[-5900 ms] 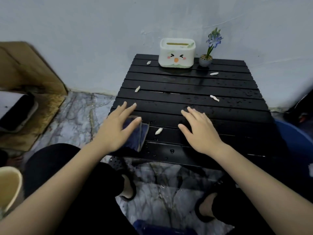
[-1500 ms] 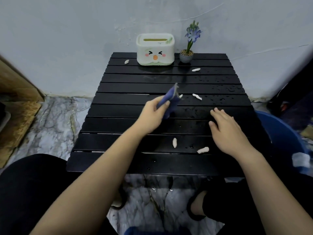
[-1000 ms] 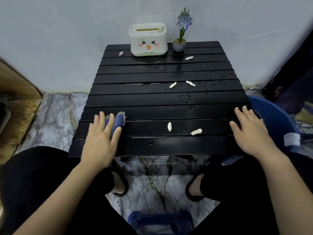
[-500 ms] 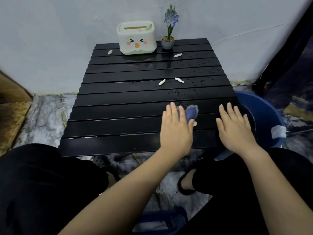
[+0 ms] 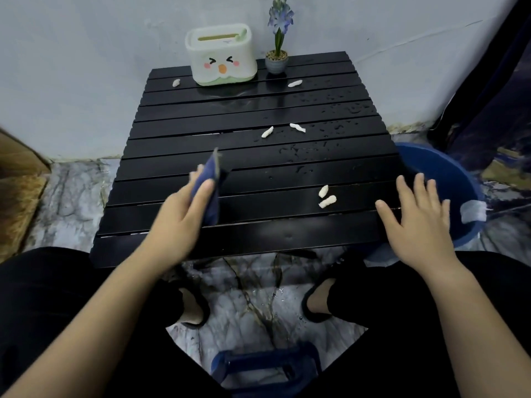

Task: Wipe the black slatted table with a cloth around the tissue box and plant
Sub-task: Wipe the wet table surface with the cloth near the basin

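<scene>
The black slatted table [image 5: 178, 133] stands against the wall, wet with droplets on its right half. At its back edge sit a white tissue box [image 5: 220, 54] with a cartoon face and a small potted plant [image 5: 277, 57] with blue flowers. My left hand [image 5: 179, 219] holds a folded blue cloth [image 5: 211, 185], lifted off the slats at the near left. My right hand [image 5: 416, 222] lies flat with spread fingers on the near right corner. Several small white scraps lie on the table: two [image 5: 326, 196] near my right hand, two [image 5: 283, 130] mid-table, others by the box and plant.
A blue plastic basin [image 5: 448, 179] stands on the floor right of the table. A blue stool [image 5: 267, 366] shows between my knees. A dark curtain [image 5: 488, 81] hangs at the right, a brown mat [image 5: 17, 196] lies at the left. My feet are under the table's near edge.
My left hand has moved left from beside the right hand and lifted the cloth upright off the slats. The two white scraps it covered now lie exposed. My right hand stays put.
</scene>
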A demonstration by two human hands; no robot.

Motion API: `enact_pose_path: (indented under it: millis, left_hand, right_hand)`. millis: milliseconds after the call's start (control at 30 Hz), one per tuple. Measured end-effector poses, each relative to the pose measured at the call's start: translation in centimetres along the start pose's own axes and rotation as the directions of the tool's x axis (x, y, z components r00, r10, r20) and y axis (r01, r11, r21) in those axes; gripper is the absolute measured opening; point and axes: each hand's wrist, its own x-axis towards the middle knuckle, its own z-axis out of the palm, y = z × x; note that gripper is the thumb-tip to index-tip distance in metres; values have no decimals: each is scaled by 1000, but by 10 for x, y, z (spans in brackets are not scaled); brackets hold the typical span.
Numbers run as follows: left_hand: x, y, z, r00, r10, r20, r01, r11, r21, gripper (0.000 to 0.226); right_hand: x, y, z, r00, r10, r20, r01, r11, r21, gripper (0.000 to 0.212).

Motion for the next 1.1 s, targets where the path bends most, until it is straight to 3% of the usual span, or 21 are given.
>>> enact_pose_path:
  millis: [67, 133, 200, 300, 533, 800, 933, 1100]
  left_hand:
    - [-20, -29, -15, 999, -37, 36, 31, 989, 145, 54]
    - [-37, -53, -11, 997, 3, 80, -27, 955, 295, 56]
    - [-46, -63, 5, 993, 78, 84, -110, 855, 506, 62]
    - [-48, -46, 42, 990, 128, 52, -132, 756, 641, 66]
    - [-31, 25, 138, 981, 167, 101, -191, 720, 668, 66]
    - [24, 63, 184, 934, 235, 268, -355, 685, 636, 74]
    - [64, 82, 206, 871, 302, 388, -489, 622, 612, 66]
    - [118, 107, 240, 744, 395, 539, -662, 552, 508, 62]
  right_hand:
    - [-5, 2, 3, 999, 38, 2, -38, 999, 11, 75]
    - [-8, 2, 6, 999, 37, -21, -37, 999, -2, 77]
    - [-9, 0, 8, 999, 33, -41, -34, 999, -28, 77]
    - [-10, 0, 9, 998, 26, -65, -31, 997, -64, 75]
    - [-10, -3, 9, 997, 39, -67, -46, 994, -104, 75]
    - [-10, -4, 12, 992, 67, -102, -76, 994, -80, 77]
    - [-9, -2, 14, 992, 58, -114, -69, 993, -97, 82]
    - [-10, -2, 15, 990, 67, -125, -80, 991, -107, 79]
